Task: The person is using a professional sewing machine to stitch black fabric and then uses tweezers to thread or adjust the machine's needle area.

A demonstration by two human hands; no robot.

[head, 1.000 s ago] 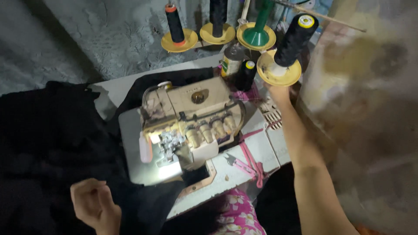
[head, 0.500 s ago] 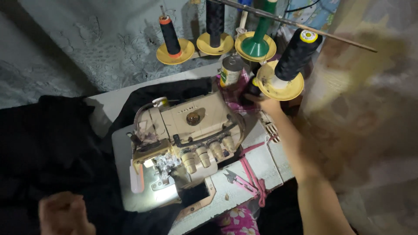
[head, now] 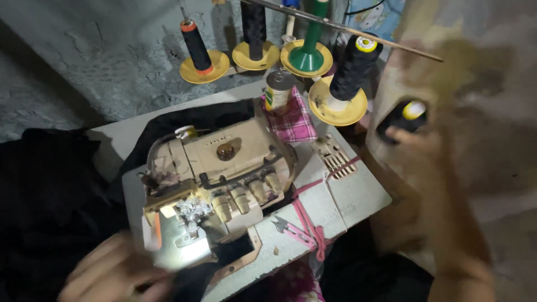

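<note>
Black thread spool (head: 407, 116) with a yellow top sits in the right hand (head: 417, 146), over at the right side of the frame, just past the edge of the white table (head: 358, 193). The fingers are curled around the spool and hold it, but the hand is blurry, so how tight the grip is cannot be told. The arm runs down to the lower right corner.

The left hand (head: 112, 274) is at the lower left of the frame. It is very blurry. It lies on the black cloth (head: 50, 201) just beside the front of the sewing machine (head: 215, 179). If its fingers are open or closed cannot be told, and it cannot be seen if they hold anything.

The sewing machine is tan and sits in the middle of the frame on the white table. A small light shines at its lower left, by the needle part. Black cloth also lies under and behind the machine.

Small snips (head: 291, 229) with a pink cord lie on the table near the lower middle. A pink checked rag (head: 291, 120) lies behind the machine, and a small tin can (head: 278, 92) stands on it.

At the top of the frame, yellow dishes hold tall thread cones. One black cone (head: 197, 47) is at the upper left, one (head: 254, 25) next to it, a green cone stand (head: 307, 53) after that, and a big black cone (head: 351, 70) is nearest the right hand.
</note>
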